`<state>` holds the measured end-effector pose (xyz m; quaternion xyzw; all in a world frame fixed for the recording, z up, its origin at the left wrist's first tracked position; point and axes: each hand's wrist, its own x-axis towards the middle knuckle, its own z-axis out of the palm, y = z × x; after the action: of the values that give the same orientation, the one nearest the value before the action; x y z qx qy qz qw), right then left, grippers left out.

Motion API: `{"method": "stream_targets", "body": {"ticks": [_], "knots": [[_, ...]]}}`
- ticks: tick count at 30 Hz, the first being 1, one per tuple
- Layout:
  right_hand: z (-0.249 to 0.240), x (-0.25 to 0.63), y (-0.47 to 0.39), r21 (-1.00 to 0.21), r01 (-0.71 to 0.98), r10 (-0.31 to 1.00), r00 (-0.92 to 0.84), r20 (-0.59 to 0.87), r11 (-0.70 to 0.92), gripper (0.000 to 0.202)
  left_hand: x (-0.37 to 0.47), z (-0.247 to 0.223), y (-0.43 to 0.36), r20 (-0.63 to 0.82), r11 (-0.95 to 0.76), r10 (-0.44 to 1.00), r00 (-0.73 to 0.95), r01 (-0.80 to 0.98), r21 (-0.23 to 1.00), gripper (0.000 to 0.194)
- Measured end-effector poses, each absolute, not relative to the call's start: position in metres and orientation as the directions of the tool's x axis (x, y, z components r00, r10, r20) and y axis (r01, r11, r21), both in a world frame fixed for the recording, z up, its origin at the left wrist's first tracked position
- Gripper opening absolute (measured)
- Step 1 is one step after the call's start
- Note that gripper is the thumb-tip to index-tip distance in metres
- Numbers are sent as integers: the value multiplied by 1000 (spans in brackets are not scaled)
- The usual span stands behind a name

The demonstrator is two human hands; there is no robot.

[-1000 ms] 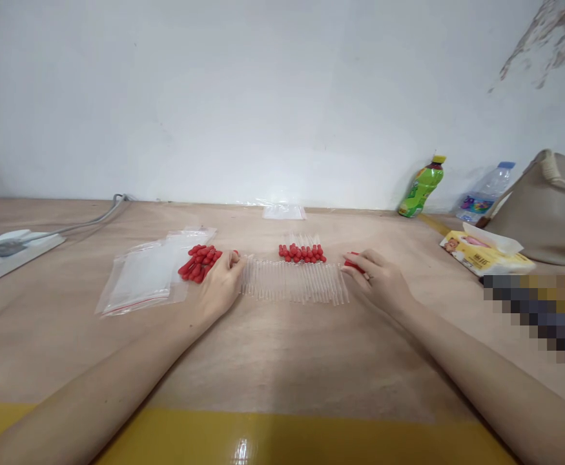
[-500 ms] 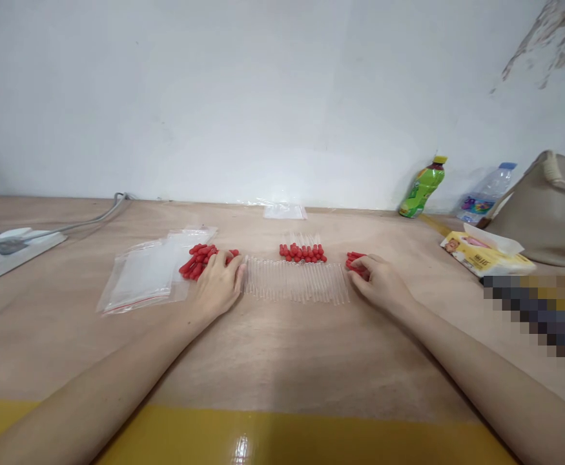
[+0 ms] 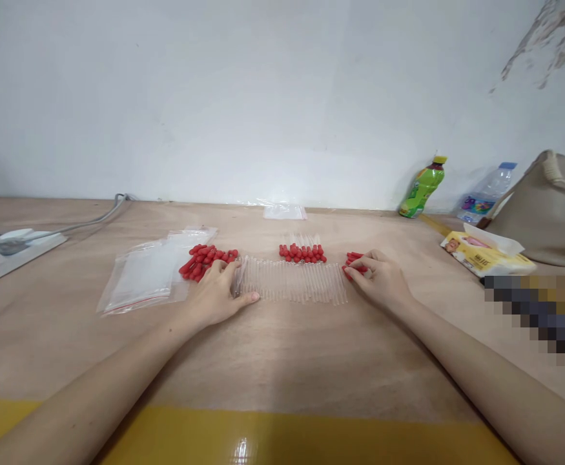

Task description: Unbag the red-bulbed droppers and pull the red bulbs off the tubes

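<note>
A row of thin clear tubes (image 3: 292,279) lies side by side on the table between my hands. My left hand (image 3: 217,294) rests at the row's left end, thumb stretched along its near edge and fingers spread apart; nothing is held in it. Beside that hand is a pile of red rubber bulbs (image 3: 199,261). My right hand (image 3: 381,278) is at the row's right end, its thumb and fingertips pinching a red bulb (image 3: 347,272) next to a few more red ones (image 3: 354,256). Behind the row sit tubes capped with red bulbs (image 3: 302,253).
Clear zip bags (image 3: 139,274) lie at left, near a power strip (image 3: 20,248) with a grey cable. Another bag (image 3: 285,212) lies by the wall. On the right are a green bottle (image 3: 422,188), a clear bottle (image 3: 485,194), a tissue box (image 3: 488,255) and a beige bag (image 3: 548,206).
My left thumb has swung out along the near edge of the tubes, and the fingers have drawn back slightly. The right fingertips have shifted a little left, with a red bulb between them.
</note>
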<state>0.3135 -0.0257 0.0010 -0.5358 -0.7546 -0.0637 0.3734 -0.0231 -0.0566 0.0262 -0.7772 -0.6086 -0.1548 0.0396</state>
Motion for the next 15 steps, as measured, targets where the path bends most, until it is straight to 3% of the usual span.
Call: {"method": "stream_targets", "body": {"ticks": [6, 10, 15], "knots": [[3, 308, -29, -321, 891, 770, -49, 636, 322, 24, -19, 23, -56, 323, -287, 923, 211, 935, 209, 56], [6, 304, -26, -327, 903, 796, -27, 604, 279, 25, -16, 19, -56, 442, -317, 870, 218, 935, 162, 49], [27, 289, -8, -214, 959, 877, -66, 476, 188, 25, -5, 12, -55, 590, -510, 731, 343, 849, 138, 33]]}}
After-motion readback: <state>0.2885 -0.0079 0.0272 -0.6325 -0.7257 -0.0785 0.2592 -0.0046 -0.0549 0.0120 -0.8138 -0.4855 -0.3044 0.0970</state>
